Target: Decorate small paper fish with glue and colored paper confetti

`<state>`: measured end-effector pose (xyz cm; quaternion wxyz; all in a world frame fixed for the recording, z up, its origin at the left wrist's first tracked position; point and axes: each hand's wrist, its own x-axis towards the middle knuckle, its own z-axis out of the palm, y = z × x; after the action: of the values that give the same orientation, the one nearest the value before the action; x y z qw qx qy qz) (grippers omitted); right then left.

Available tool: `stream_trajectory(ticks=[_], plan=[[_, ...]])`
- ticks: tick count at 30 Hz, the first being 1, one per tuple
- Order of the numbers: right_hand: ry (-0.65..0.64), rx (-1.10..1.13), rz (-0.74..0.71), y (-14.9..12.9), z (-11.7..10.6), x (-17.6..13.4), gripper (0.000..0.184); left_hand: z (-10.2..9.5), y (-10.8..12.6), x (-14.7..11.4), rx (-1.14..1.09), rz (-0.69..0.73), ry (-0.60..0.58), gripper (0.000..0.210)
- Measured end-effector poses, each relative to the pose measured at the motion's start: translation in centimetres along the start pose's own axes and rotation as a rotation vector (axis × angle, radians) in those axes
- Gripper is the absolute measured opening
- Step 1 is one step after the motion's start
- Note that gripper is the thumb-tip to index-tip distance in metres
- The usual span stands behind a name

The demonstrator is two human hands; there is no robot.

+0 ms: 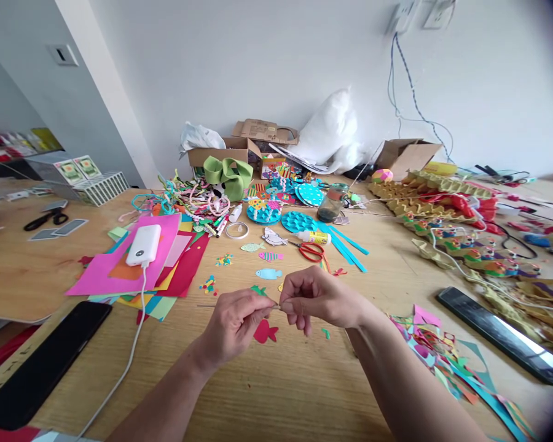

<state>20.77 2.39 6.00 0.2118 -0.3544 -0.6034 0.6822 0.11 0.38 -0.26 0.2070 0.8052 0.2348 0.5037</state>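
Note:
A thin, pale stick (207,306) runs level above the table. My left hand (235,322) pinches it between thumb and fingers, and one end pokes out to the left. Fingertip to fingertip with it, my right hand (316,301) is closed in a pinch at the stick's other end; what exactly lies between the tips is too small to make out. Beneath the hands lies a red paper fish (265,331), with a green paper fish (258,290) partly covered by the left fingers. Farther back are a blue fish (269,274) and a pink striped fish (271,257).
Red-handled scissors (311,250), a glue bottle (314,237) and blue paper strips (350,248) lie beyond the hands. Coloured paper with a white power bank (144,245) is at left, its cable trailing forward. Phones (46,362) flank both sides; paper scraps (435,350) lie right.

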Motion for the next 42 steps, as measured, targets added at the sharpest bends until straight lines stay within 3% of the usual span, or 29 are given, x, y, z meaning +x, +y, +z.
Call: stream_trajectory(ticks=[5, 15, 34, 42], plan=[[0.010, -0.007, 0.001, -0.1, 0.2, 0.0, 0.030, 0.0, 0.2, 0.0, -0.006, 0.005, 0.009, 0.017], [0.163, -0.074, 0.088, -0.2, 1.2, 0.6, 0.005, 0.1, -0.1, 0.0, 0.079, 0.052, 0.012, 0.019], [0.260, -0.235, 0.022, -0.4, 1.4, 0.4, 0.003, 0.5, -0.2, -0.1, 0.168, 0.072, 0.057, 0.015], [0.272, -0.130, 0.003, 0.0, 1.7, 0.8, 0.004, 0.3, 0.3, 0.1, 0.181, 0.114, 0.075, 0.021]])
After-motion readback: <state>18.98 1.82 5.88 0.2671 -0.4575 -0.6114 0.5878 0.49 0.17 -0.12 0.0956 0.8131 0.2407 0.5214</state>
